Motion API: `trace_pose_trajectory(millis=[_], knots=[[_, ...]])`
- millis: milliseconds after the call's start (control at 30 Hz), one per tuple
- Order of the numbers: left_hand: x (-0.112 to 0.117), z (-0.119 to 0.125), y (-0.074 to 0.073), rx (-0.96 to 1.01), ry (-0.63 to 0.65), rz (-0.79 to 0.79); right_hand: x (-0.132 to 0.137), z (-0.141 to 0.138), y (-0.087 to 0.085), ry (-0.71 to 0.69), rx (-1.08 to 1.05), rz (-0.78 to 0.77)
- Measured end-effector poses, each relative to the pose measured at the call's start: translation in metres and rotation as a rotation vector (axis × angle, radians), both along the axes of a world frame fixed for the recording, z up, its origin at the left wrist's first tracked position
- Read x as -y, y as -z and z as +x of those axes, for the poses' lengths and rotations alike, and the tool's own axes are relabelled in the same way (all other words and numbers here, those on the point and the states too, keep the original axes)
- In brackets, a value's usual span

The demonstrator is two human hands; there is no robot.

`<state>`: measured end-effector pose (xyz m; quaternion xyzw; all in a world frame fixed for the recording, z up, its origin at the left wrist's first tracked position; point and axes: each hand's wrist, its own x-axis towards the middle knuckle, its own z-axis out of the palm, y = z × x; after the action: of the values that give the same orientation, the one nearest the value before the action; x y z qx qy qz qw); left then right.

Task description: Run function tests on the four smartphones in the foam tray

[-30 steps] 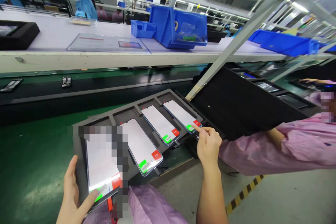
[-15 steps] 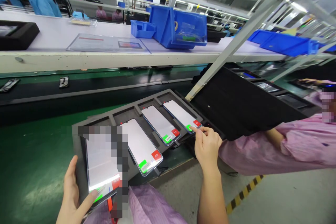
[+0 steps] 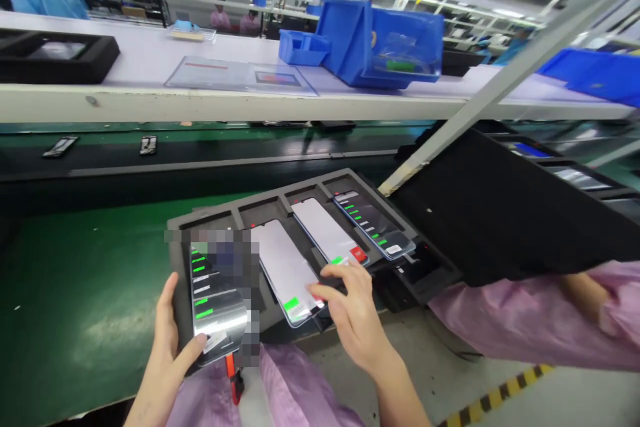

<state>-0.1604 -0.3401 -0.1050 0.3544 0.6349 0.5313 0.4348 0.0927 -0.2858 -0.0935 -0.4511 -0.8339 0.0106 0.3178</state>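
A dark foam tray (image 3: 265,210) lies tilted before me with smartphones in its slots. My left hand (image 3: 173,347) grips the tray's left edge, its thumb on the lower edge of the leftmost phone (image 3: 216,310), which shows a dark screen with green bars. My right hand (image 3: 355,313) holds nothing, fingers apart, over the lower right of the second phone (image 3: 283,260). That phone and the third phone (image 3: 323,230) have white screens with green and red blocks. The rightmost phone (image 3: 375,227) shows a dark list with green bars.
A white shelf (image 3: 240,101) runs behind, bearing blue bins (image 3: 345,40) and a plastic-covered sheet (image 3: 235,75). Phone parts (image 3: 149,145) lie on the conveyor belt beneath. A metal post (image 3: 450,127) and black cloth (image 3: 500,207) stand right. A co-worker's pink sleeve (image 3: 540,327) reaches in.
My right hand has moved left from the rightmost phone to the second one. The leftmost and rightmost screens have turned from white to dark with green bars. The view has shifted.
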Motion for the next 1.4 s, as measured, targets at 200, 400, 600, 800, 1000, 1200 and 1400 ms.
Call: trace_pose_trajectory(millis=[200, 400, 600, 800, 1000, 1200, 1400], knots=[[0.003, -0.008, 0.006, 0.005, 0.052, 0.018, 0.010, -0.031, -0.005, -0.170, 0.006, -0.077], [0.002, -0.013, 0.007, 0.099, 0.089, 0.022, 0.006, -0.020, -0.003, -0.188, -0.034, 0.011], [-0.003, -0.017, 0.009, 0.148, 0.087, 0.026, 0.004, -0.015, 0.002, -0.172, -0.016, -0.006], [-0.007, -0.021, 0.011, 0.104, 0.083, 0.018, 0.002, -0.011, 0.003, -0.154, 0.032, -0.039], [-0.010, -0.019, 0.005, 0.066, 0.111, 0.037, -0.002, -0.012, -0.001, -0.143, 0.063, -0.033], [-0.015, -0.021, 0.005, 0.060, 0.087, 0.040, 0.001, -0.016, -0.005, -0.173, 0.086, -0.108], [-0.023, -0.029, 0.009, -0.127, 0.134, 0.084, -0.017, -0.011, -0.009, -0.098, 0.108, -0.101]])
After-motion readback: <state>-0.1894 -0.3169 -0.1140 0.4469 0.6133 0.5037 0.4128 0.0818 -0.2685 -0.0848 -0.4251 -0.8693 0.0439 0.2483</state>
